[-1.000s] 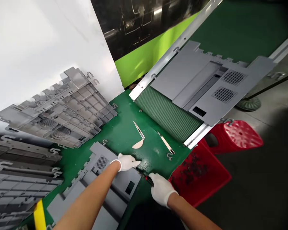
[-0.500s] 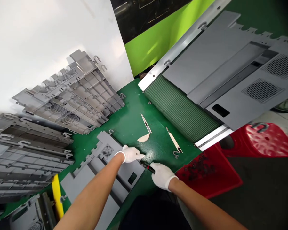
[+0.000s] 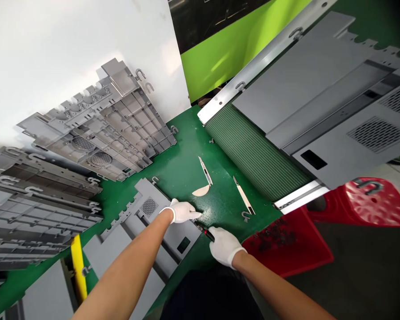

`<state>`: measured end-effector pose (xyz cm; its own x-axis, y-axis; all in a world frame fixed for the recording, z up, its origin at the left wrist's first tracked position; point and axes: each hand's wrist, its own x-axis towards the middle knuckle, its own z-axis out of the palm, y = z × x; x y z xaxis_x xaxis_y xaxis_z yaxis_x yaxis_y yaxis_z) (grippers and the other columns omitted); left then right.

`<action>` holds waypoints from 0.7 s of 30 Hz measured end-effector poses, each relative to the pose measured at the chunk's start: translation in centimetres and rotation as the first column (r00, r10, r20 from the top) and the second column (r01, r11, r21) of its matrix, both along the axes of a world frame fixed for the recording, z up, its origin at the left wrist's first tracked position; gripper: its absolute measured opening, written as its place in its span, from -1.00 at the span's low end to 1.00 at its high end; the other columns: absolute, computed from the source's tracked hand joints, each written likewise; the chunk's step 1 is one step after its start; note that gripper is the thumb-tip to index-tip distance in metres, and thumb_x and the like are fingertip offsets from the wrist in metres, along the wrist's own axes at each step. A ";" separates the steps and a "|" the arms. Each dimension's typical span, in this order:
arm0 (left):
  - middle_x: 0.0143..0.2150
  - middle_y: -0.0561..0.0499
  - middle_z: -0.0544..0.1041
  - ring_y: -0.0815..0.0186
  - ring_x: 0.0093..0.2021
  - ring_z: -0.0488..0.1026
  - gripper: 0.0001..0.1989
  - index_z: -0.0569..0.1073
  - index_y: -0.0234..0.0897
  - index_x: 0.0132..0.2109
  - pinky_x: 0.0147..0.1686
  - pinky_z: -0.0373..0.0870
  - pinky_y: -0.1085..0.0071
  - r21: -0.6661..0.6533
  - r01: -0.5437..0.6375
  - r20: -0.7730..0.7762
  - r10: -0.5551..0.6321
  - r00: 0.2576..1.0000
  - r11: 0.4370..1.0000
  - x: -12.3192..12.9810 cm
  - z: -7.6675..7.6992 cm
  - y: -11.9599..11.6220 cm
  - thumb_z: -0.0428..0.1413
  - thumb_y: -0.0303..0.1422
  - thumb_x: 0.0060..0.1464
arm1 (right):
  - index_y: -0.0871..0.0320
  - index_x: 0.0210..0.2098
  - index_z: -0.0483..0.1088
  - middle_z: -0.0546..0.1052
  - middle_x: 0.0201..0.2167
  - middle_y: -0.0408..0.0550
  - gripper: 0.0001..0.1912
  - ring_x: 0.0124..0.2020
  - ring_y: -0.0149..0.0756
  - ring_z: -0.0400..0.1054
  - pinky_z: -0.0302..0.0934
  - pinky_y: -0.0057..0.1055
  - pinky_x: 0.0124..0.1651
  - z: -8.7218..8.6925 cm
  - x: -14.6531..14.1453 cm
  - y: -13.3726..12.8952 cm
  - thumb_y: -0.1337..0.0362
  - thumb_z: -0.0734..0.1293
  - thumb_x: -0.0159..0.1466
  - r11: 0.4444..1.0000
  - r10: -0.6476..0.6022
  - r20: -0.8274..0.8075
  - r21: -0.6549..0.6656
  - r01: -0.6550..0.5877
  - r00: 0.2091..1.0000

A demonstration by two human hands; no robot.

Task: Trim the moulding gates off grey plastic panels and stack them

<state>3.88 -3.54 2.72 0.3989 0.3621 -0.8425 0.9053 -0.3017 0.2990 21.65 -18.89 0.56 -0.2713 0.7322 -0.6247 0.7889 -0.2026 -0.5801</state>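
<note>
A grey plastic panel (image 3: pixel 136 235) with a vent grille lies at an angle on the green tabletop in front of me. My left hand (image 3: pixel 183 212), in a white glove, is closed at the panel's far right edge, its fingertips hiding what they pinch there. Gloved as well, my right hand (image 3: pixel 225 244) is wrapped round cutting pliers (image 3: pixel 207 233) with a black and red handle. Their metal jaws are at the panel's edge, just below my left fingertips. Small hook-shaped grey plastic pieces (image 3: pixel 155 180) stick out from other edges of the panel.
Two craft knives (image 3: pixel 205 171) (image 3: pixel 243 195) and a pale half-round piece (image 3: pixel 201 191) lie beyond my hands. More panels (image 3: pixel 103 120) lean at left. A green ribbed conveyor (image 3: pixel 253 151) carries a large panel (image 3: pixel 320 89). Dark scraps fill part of a red bin (image 3: pixel 313 249) beside a red stool (image 3: pixel 376 202).
My view has shifted slightly, so the conveyor and its panel appear farther right. Both hands stay at the same panel edge, the pliers still in my right hand.
</note>
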 end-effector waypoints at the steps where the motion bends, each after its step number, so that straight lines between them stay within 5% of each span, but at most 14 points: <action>1: -0.45 0.06 0.54 0.29 -0.39 0.37 -0.37 0.49 -0.19 -0.44 0.03 0.05 0.14 0.001 0.001 0.001 -0.001 1.000 1.000 0.0 0.1 0.1 -0.19 0.20 0.12 | 0.12 -0.15 0.38 0.51 -0.18 0.03 -0.75 -0.17 -0.20 0.40 0.16 -0.36 -0.10 0.0 0.0 0.2 0.34 0.21 0.18 1.000 0.011 0.004 0.016 -0.011 1.000; 13: -0.48 0.05 0.50 0.31 -0.43 0.33 -0.37 0.44 -0.23 -0.47 0.00 0.06 0.13 0.001 0.003 -0.002 -0.003 1.000 1.000 0.1 -0.2 0.0 -0.19 0.19 0.12 | 0.06 -0.17 0.40 0.56 -0.21 0.01 -0.76 -0.21 -0.12 0.47 0.19 -0.29 -0.23 -0.3 0.3 2.1 0.22 0.23 0.18 0.994 0.104 0.101 0.004 -0.105 0.989; 17: -0.49 0.06 0.49 0.34 -0.45 0.31 -0.39 0.44 -0.22 -0.46 0.00 0.06 0.12 -0.007 0.001 0.005 -0.001 1.000 1.000 -0.1 -0.6 0.0 -0.19 0.18 0.13 | 0.12 -0.23 0.43 0.59 -0.27 0.10 -0.70 -0.25 -0.05 0.49 0.23 -0.24 -0.23 -0.8 -0.3 1.8 0.07 0.20 0.26 0.994 0.105 0.188 -0.015 -0.104 0.977; 21: -0.52 0.07 0.46 0.35 -0.46 0.30 -0.40 0.41 -0.23 -0.48 -0.01 0.06 0.10 -0.004 -0.012 0.001 0.013 1.000 1.000 -0.2 -0.9 0.0 -0.18 0.17 0.12 | 0.17 -0.22 0.44 0.59 -0.27 0.17 -0.69 -0.23 0.00 0.50 0.24 -0.19 -0.19 -1.1 -0.6 1.5 0.12 0.15 0.32 0.991 0.122 0.197 0.027 -0.129 0.973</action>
